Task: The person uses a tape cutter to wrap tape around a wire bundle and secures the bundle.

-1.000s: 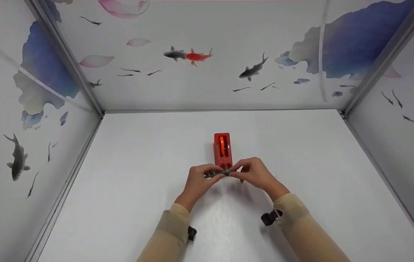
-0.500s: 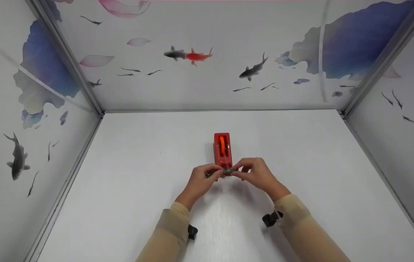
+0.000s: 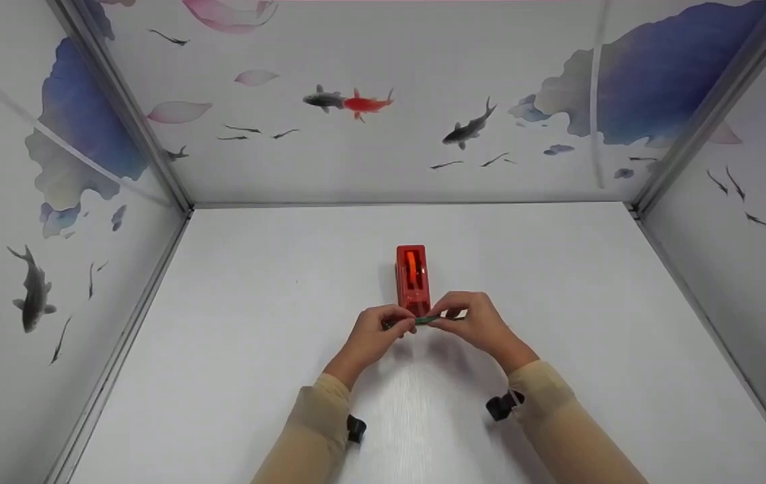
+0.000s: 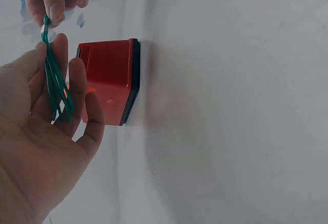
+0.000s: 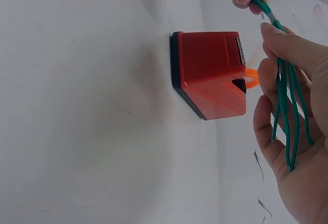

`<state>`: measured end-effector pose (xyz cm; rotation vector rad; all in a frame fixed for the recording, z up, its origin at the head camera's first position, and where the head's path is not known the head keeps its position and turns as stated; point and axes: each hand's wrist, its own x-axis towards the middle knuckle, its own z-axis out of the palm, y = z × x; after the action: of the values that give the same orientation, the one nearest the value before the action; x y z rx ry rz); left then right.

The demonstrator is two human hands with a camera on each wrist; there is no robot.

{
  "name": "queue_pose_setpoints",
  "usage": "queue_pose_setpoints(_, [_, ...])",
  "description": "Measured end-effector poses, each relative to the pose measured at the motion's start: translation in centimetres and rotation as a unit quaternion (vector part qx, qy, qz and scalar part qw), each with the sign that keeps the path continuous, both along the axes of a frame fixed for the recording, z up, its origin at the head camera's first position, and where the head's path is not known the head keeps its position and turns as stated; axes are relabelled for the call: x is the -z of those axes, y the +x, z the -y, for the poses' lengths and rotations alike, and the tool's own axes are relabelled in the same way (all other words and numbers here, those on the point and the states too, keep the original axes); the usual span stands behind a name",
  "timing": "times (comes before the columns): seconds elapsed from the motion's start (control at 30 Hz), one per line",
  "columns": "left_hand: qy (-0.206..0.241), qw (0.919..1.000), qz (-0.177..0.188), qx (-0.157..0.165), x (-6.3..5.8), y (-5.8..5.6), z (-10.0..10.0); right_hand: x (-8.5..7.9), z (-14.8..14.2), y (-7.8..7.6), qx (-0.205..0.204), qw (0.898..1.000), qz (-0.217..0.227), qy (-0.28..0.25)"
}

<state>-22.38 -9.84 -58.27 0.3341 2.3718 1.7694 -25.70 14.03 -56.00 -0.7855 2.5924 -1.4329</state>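
Observation:
Between both hands runs a bundle of thin green wires, bent into loops at its ends. My left hand pinches one side of it between thumb and fingers. Thumb and forefinger of my right hand pinch the other side, close by. In the right wrist view, a pale band wraps the wires at the middle, between the two grips. Just beyond the hands stands a red tape dispenser with an orange wheel and a toothed cutting edge; neither hand grips it.
The dispenser stands upright on a white tabletop. White panels printed with fish and petals enclose the back and both sides. Black wrist cameras hang under the sleeves.
Both hands have shifted slightly right with the wires. Less of the bundle shows at the left hand, and a dark end now pokes out past the right fingers. The dispenser has stayed put.

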Motion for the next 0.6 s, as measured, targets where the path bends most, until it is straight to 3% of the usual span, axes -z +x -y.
queue_pose_setpoints(0.27, [-0.003, 1.0000, 0.003, -0.006, 0.12, 0.02, -0.04, 0.37, 0.05, -0.09, -0.004, 1.000, -0.011, -0.023])
queue_pose_setpoints(0.6, [-0.008, 1.0000, 0.002, -0.003, -0.21, 0.16, -0.05, 0.40, -0.15, -0.11, -0.007, 0.999, 0.033, 0.008])
